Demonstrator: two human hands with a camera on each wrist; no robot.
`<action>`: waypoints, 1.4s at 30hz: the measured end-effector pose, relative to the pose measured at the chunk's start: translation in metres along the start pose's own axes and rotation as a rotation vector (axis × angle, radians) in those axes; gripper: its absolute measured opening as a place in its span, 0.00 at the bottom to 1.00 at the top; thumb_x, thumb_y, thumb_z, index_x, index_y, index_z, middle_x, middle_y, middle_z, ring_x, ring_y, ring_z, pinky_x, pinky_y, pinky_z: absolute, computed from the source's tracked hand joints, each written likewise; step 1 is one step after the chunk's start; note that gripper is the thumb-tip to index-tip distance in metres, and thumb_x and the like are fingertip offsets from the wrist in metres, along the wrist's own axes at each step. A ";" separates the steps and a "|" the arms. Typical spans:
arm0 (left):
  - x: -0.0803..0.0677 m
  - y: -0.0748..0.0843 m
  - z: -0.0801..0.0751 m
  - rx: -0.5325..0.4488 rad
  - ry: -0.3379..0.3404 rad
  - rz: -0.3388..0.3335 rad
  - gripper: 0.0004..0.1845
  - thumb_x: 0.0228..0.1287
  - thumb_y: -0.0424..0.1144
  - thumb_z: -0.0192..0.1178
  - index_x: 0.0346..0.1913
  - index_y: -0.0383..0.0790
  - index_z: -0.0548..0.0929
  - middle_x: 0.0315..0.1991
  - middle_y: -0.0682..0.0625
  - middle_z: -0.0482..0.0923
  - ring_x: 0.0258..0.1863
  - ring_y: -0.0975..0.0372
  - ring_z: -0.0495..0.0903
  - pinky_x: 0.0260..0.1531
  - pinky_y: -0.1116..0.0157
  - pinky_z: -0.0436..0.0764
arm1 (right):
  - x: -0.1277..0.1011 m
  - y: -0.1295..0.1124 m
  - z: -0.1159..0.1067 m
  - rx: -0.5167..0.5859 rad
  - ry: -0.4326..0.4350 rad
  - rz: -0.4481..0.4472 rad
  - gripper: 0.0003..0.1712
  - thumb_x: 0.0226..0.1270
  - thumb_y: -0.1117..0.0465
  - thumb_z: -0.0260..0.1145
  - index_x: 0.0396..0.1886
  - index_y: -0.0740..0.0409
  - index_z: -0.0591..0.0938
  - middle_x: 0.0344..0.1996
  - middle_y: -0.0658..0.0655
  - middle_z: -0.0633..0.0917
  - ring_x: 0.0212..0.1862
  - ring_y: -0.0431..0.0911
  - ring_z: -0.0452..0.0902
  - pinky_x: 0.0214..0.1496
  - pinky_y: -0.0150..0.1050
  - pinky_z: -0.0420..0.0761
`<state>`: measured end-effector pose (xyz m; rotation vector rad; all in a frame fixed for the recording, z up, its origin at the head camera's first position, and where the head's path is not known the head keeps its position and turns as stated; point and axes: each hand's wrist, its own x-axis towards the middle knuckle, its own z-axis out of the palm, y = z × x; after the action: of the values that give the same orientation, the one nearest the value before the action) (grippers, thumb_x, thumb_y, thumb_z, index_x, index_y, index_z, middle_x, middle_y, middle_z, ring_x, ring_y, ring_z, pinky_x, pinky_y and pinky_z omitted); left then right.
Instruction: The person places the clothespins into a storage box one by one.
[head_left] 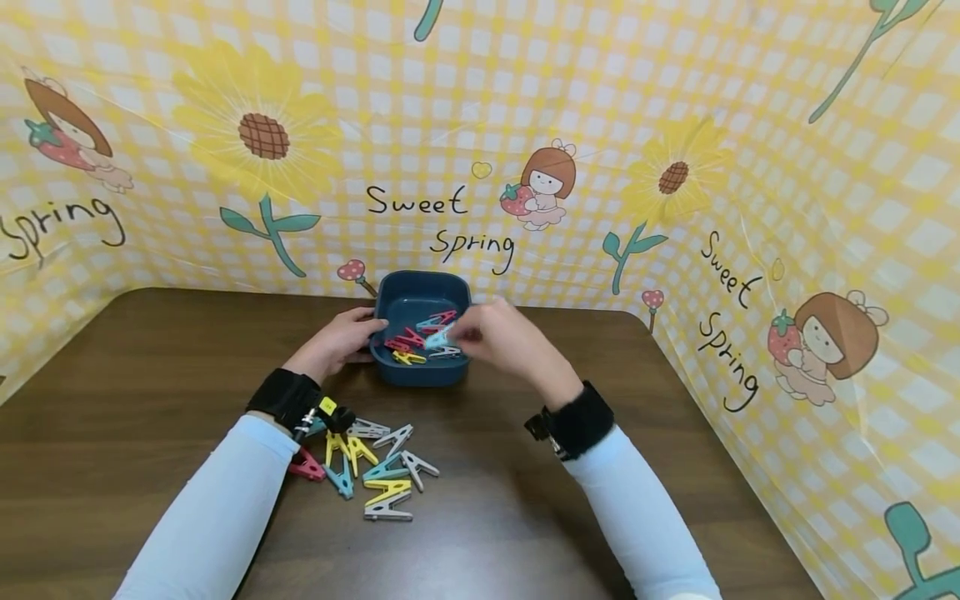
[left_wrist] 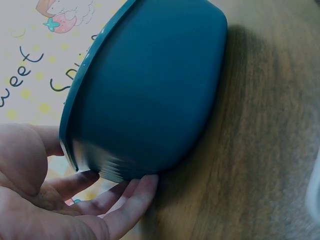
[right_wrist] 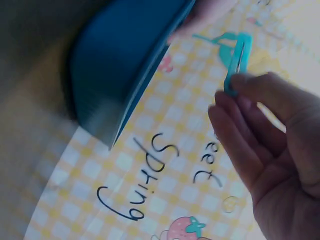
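A dark blue plastic basin (head_left: 423,375) stands at the far side of the table with several red, yellow, blue and grey clothespins inside. My left hand (head_left: 341,337) grips its left side, thumb over the rim and fingers against the outer wall, as the left wrist view shows the basin wall (left_wrist: 150,85) up close. Above the basin's right part, my right hand (head_left: 502,337) pinches a light blue clothespin (right_wrist: 240,57) between thumb and fingertips. On the table near my left wrist lies a loose group of clothespins, among them a yellow clothespin (head_left: 387,492) and a grey clothespin (head_left: 388,508).
The brown wooden table (head_left: 480,442) ends at a yellow checked cloth (head_left: 465,125) printed with flowers and girls, hanging behind and at the sides. The basin stands close to that back cloth. A red clothespin (head_left: 307,465) lies partly under my left forearm.
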<state>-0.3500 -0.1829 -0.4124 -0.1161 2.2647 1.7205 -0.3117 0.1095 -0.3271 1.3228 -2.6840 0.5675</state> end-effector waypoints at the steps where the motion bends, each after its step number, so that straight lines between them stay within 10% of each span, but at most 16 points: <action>1: 0.000 0.000 0.000 0.001 0.001 0.000 0.37 0.90 0.49 0.46 0.90 0.40 0.49 0.83 0.31 0.62 0.76 0.44 0.72 0.77 0.43 0.77 | 0.009 0.004 -0.002 -0.005 0.009 0.047 0.09 0.75 0.67 0.72 0.49 0.58 0.95 0.46 0.56 0.96 0.45 0.44 0.91 0.52 0.36 0.91; 10: 0.002 -0.002 0.000 -0.001 0.006 -0.002 0.36 0.89 0.49 0.46 0.89 0.40 0.50 0.82 0.31 0.64 0.75 0.46 0.73 0.76 0.43 0.78 | 0.080 0.033 0.008 -0.153 -0.135 0.338 0.09 0.77 0.61 0.72 0.51 0.55 0.94 0.51 0.54 0.94 0.53 0.47 0.89 0.59 0.42 0.89; 24: 0.002 0.002 0.002 0.002 0.003 -0.003 0.35 0.90 0.48 0.46 0.89 0.40 0.51 0.82 0.31 0.64 0.76 0.45 0.73 0.75 0.43 0.78 | 0.136 0.025 0.044 -0.299 -0.342 0.325 0.12 0.80 0.67 0.64 0.33 0.55 0.87 0.30 0.51 0.86 0.28 0.42 0.77 0.29 0.32 0.76; 42: 0.000 0.004 0.003 -0.022 0.002 -0.020 0.35 0.90 0.47 0.46 0.89 0.41 0.51 0.82 0.31 0.64 0.76 0.45 0.73 0.76 0.43 0.78 | 0.127 0.036 0.057 -0.225 -0.250 0.293 0.12 0.81 0.68 0.65 0.55 0.57 0.90 0.50 0.53 0.91 0.47 0.44 0.87 0.55 0.40 0.88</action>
<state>-0.3501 -0.1787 -0.4096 -0.1453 2.2390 1.7359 -0.4144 0.0134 -0.3586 1.0090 -3.0596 0.1179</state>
